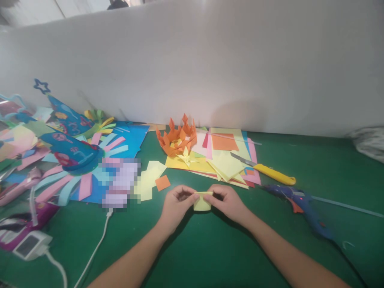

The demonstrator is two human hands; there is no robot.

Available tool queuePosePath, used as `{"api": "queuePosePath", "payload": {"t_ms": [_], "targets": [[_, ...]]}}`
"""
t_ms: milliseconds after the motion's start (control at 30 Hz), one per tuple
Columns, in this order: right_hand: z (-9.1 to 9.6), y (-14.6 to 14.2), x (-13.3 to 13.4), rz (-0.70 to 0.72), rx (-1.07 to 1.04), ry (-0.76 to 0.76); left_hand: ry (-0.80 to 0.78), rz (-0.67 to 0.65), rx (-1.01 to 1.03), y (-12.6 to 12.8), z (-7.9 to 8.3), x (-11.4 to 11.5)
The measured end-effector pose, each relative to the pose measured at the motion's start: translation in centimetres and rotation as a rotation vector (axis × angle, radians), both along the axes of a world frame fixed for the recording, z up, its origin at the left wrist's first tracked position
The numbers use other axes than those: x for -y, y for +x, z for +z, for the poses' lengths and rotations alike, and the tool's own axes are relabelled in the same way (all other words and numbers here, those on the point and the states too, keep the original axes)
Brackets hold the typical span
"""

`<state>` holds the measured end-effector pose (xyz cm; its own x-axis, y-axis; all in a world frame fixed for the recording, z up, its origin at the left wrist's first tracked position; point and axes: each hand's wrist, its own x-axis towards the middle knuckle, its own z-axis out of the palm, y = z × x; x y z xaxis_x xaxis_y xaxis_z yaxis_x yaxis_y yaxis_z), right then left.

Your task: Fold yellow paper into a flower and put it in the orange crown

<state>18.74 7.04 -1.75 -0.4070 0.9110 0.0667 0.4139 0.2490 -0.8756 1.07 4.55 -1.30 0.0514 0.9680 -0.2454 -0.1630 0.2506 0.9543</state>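
Observation:
A small piece of pale yellow paper point(203, 203) is pinched along its top edge, just above the green table point(192, 252). My left hand point(177, 205) grips its left corner between thumb and fingers. At the right corner, my right hand point(228, 202) holds it the same way. The paper's upper edge looks folded over. Beyond my hands lies a pale yellow paper star flower point(187, 159), in front of an orange folded-paper crown point(177, 138). To the left of my left hand is a small orange paper square point(163, 183).
Pale yellow sheets point(226, 165) lie under a yellow utility knife point(274, 174). A blue glue gun point(303, 208) rests at right, its cord running forward. Blue party hats point(70, 152) with paper strips, a charging cable point(97, 244) and pink tools crowd the left. A white wall point(192, 68) stands behind.

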Motion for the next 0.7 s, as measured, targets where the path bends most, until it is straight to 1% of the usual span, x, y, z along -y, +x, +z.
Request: {"api": "queuePosePath", "payload": {"t_ms": [167, 433, 567, 700], "targets": [[-0.06, -0.01, -0.03, 0.001, -0.038, -0.028, 0.023, -0.019, 0.034, 0.02, 0.21, -0.06], [-0.09, 0.08, -0.12, 0.019, -0.06, -0.053, -0.005, -0.022, 0.018, -0.03, -0.19, -0.13], [0.19, 0.08, -0.09, 0.036, -0.077, -0.012, 0.007, -0.049, -0.017, 0.12, -0.11, -0.04], [0.45, 0.07, -0.07, 0.021, -0.089, 0.017, 0.066, -0.081, -0.068, 0.04, -0.22, -0.09]]}}
